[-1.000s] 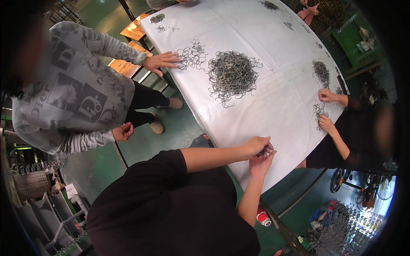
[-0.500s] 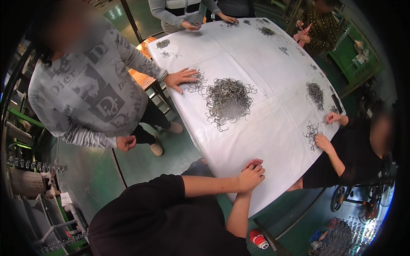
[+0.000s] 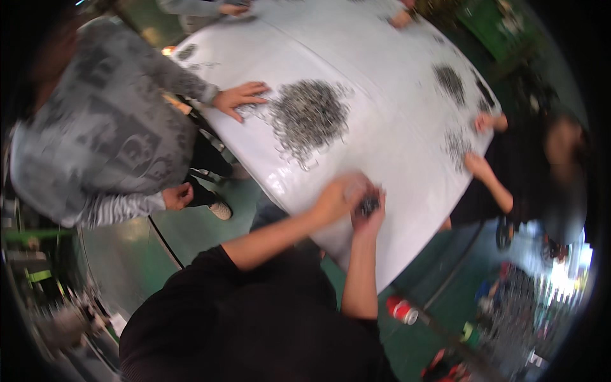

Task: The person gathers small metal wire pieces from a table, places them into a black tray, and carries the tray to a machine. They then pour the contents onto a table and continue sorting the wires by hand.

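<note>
Both my hands are close together over the near edge of the white-covered table [image 3: 407, 191]. My right hand [image 3: 372, 219] is cupped, with its fingers curled around a small dark clump of metal hooks [image 3: 368, 205]. Just to its left, my left hand [image 3: 344, 193] is smeared by motion and touches or nearly touches the right; its fingers cannot be made out. Beyond them lies a large tangled pile of grey curved metal hooks [image 3: 310, 114].
At the left a co-worker's hand [image 3: 242, 99] lies spread beside the big pile. Another person's hands [image 3: 480, 169] work at a smaller hook pile [image 3: 457, 148] on the right. A further pile [image 3: 449, 83] lies beyond. A red-and-white can [image 3: 402, 310] is below the table edge.
The view has shifted and blurred. My hands, earlier clasped one over the other, have come slightly apart, and a dark clump now shows in the right palm.
</note>
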A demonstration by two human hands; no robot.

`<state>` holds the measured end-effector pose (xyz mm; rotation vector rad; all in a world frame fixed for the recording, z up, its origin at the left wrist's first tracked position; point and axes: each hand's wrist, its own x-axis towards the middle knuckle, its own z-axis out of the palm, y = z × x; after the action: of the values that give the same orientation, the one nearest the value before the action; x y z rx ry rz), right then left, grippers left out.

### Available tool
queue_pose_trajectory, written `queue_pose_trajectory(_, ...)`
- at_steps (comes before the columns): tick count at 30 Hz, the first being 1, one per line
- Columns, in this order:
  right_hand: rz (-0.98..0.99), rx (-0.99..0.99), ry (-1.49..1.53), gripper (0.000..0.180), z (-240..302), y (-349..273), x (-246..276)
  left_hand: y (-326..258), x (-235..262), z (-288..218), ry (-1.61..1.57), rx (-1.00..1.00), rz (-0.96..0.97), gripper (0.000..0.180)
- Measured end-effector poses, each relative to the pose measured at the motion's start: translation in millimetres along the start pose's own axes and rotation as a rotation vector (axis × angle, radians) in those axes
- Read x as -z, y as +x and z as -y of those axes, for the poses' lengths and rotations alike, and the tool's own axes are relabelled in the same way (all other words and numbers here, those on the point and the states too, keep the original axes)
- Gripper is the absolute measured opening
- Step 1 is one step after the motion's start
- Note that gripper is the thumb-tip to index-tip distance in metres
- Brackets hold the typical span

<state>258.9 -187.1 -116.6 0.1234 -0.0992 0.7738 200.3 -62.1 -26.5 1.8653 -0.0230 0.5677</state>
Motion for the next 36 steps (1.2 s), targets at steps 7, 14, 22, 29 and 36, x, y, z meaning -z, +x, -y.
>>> queue_pose_trajectory(7,-0.329,0.367,0.053,0.038,-62.3,111.0,-64.0,69.7,109.8,52.0,-0.266,0.348,0.005,0.024)
queue_pose_trajectory(14,-0.102,0.289,-0.134,0.035,-89.9,206.8,-73.3,136.5,153.4,72.6,-0.884,0.900,-0.043,0.037)
queue_pose_trajectory(22,0.087,0.576,-2.129,0.011,-123.0,287.8,-106.0,194.5,151.5,89.3,-1.578,0.945,-0.240,0.033)
queue_pose_trajectory(29,0.133,0.777,-2.139,0.016,-132.1,341.7,-93.4,254.5,223.7,158.6,-1.642,0.818,-0.453,0.039)
queue_pose_trajectory(36,-0.332,0.637,-2.076,0.015,-62.4,316.5,-55.5,335.9,368.4,230.7,-1.544,0.585,-0.607,0.041)
